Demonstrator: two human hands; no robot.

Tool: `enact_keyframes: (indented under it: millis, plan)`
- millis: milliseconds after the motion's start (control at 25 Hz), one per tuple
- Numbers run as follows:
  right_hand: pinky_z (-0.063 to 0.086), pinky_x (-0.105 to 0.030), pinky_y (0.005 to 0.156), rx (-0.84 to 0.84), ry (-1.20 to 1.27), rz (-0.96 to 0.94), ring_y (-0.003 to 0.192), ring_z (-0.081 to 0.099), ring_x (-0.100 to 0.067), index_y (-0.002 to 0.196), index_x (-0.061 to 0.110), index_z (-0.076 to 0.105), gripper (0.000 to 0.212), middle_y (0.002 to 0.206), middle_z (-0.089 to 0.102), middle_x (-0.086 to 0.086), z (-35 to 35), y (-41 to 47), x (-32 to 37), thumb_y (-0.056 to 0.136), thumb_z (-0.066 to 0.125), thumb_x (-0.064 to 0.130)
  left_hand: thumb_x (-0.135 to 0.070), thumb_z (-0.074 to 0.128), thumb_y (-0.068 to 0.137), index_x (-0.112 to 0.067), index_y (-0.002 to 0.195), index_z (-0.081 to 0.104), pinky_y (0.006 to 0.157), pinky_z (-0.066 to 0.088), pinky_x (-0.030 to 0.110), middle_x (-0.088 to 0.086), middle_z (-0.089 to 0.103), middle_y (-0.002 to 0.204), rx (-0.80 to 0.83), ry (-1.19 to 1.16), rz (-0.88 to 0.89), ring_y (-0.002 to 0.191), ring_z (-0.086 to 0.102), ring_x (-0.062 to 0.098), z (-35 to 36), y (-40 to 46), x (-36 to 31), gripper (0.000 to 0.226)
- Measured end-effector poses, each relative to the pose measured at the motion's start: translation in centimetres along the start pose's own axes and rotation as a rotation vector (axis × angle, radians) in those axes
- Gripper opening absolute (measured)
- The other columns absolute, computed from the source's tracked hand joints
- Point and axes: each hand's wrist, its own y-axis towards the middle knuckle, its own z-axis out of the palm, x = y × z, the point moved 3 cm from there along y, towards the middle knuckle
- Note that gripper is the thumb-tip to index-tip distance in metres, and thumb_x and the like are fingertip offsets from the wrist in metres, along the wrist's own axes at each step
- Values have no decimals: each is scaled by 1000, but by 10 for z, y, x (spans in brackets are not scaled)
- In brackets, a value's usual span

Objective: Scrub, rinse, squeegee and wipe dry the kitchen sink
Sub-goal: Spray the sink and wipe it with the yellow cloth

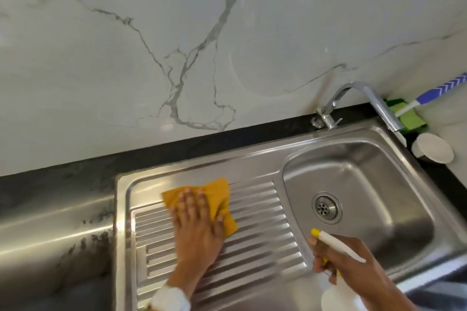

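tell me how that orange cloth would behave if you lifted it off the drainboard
The orange cloth is probably floppy: its edges lie creased and uneven under the flat left hand. It looks thin, so likely light. On the ribbed steel drainboard it should slide easily when pushed.

The left hand (195, 228) covers the middle of the orange cloth (222, 193), the spray bottle (337, 293) runs off the near edge — its trigger hidden under the right hand (346, 264) — and the faucet (374, 102) hides part of the green sponge (409, 118).
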Motion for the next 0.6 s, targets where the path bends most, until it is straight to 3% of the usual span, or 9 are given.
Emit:
enact_keyframes:
  millis: [120, 280, 360, 440, 480, 520, 560, 600]
  plan:
    - [48, -37, 57, 18, -52, 11, 64, 65, -28, 75, 1, 74, 44, 72, 70, -24, -5, 0, -5, 80, 80, 44, -49, 24, 105, -5, 162, 19, 126, 7, 61, 22, 6, 170, 59, -62, 162, 158, -1, 42, 19, 10, -86, 72]
    - [53, -36, 60, 21, -108, 0, 78, 72, -38, 71, 7, 74, 40, 72, 73, -18, -10, -10, -1, 84, 78, 45, -45, 35, 103, -7, 162, 23, 125, -6, 62, 20, 7, 171, 207, -86, 372, 156, -11, 41, 40, 27, -186, 72]
    - [52, -36, 62, 12, -124, -42, 73, 72, -32, 68, 7, 74, 39, 70, 73, -17, -14, -17, 6, 85, 78, 41, -42, 38, 102, -3, 149, 49, 125, -12, 59, 22, 30, 165, 301, -116, 493, 157, -9, 38, 54, 26, -214, 62]
    - [50, -27, 62, -5, -141, -103, 65, 67, -22, 64, 5, 71, 41, 66, 71, -14, -19, -28, 17, 87, 76, 39, -41, 28, 107, -4, 122, 71, 128, 0, 52, 23, 60, 139, 361, -225, 502, 153, 27, 37, 55, 22, -218, 59]
    - [48, -25, 61, -32, -152, -125, 63, 65, -21, 63, 4, 71, 43, 64, 69, -13, -23, -32, 21, 86, 75, 40, -44, 21, 110, -6, 110, 74, 126, 17, 44, 20, 70, 120, 400, -392, 450, 136, 52, 34, 42, 20, -209, 66]
    - [47, -25, 62, -54, -164, -140, 63, 65, -22, 64, 4, 71, 45, 63, 69, -13, -26, -34, 23, 84, 74, 44, -52, 18, 110, -9, 102, 75, 113, 36, 36, 14, 75, 102, 409, -703, 388, 109, 68, 29, 19, 16, -189, 72]
    - [47, -26, 64, -57, -159, -148, 64, 65, -25, 64, 6, 71, 47, 64, 68, -13, -28, -33, 26, 82, 75, 48, -59, 25, 109, -9, 99, 75, 98, 48, 31, 10, 76, 92, 563, -1041, 248, 92, 71, 23, -3, 12, -166, 71]
    - [47, -29, 66, -30, -147, -138, 65, 65, -27, 65, 8, 71, 49, 64, 69, -13, -24, -29, 30, 80, 79, 53, -59, 37, 106, -7, 104, 75, 91, 54, 33, 11, 78, 94, 650, -1333, 84, 91, 72, 23, -30, 16, -146, 64]
